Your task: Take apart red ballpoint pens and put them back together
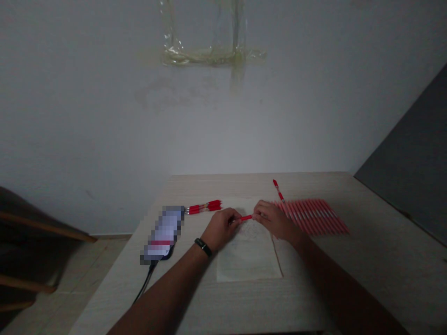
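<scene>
Over a pale sheet of paper, my left hand and my right hand grip a red pen from its two ends. The pen lies almost level, and its red middle shows in the gap between my fingers. Both hands are closed, with thumb and fingers pinched; the pen's ends are mostly hidden by them. Beyond my left hand lies a small group of red pens. A long row of red pens, somewhat blurred, lies right of my right hand. One separate pen lies at an angle behind that row.
A phone, pixelated in the picture, lies at the table's left with a black cable running toward me. The light wooden table meets a wall at the back. Wooden bars stand beyond the left edge.
</scene>
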Demonstrator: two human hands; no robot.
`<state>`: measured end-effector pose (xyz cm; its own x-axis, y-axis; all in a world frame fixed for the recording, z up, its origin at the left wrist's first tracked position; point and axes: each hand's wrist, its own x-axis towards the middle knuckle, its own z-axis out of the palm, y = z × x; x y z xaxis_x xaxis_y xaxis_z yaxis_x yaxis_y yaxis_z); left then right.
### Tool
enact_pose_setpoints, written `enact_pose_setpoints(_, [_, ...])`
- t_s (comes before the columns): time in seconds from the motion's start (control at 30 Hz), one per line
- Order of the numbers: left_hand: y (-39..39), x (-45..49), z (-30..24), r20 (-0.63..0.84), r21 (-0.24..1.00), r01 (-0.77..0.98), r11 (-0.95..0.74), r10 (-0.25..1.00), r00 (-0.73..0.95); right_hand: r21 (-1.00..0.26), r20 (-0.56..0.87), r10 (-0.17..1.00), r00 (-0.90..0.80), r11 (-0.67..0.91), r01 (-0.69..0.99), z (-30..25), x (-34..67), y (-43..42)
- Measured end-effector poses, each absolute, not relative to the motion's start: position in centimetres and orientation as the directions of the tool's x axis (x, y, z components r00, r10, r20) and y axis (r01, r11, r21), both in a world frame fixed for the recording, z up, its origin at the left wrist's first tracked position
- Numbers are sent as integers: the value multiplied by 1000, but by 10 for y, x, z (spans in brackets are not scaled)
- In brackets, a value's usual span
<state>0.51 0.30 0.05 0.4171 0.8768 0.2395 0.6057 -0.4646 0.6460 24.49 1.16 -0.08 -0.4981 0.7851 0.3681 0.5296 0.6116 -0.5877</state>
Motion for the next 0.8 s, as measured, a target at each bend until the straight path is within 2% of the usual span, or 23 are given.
enact_pose_setpoints(0.2, [1,5,1,261,662,577,-478,869,420,-647,379,767,-517,619,444,-3,239,10])
enact_pose_setpoints(0.4, [1,2,1,308,639,578,-508,857,414,-750,357,808,-469,547,372,-10,231,7])
enact_pose_setpoints(0.63, [2,1,0,379,605,569,-558,829,411,-786,367,821,-438,526,325,-9,228,6])
enact_pose_setpoints(0.8, [2,5,-2,354,654,560,-509,859,368,-762,393,843,-368,522,383,-9,230,10])
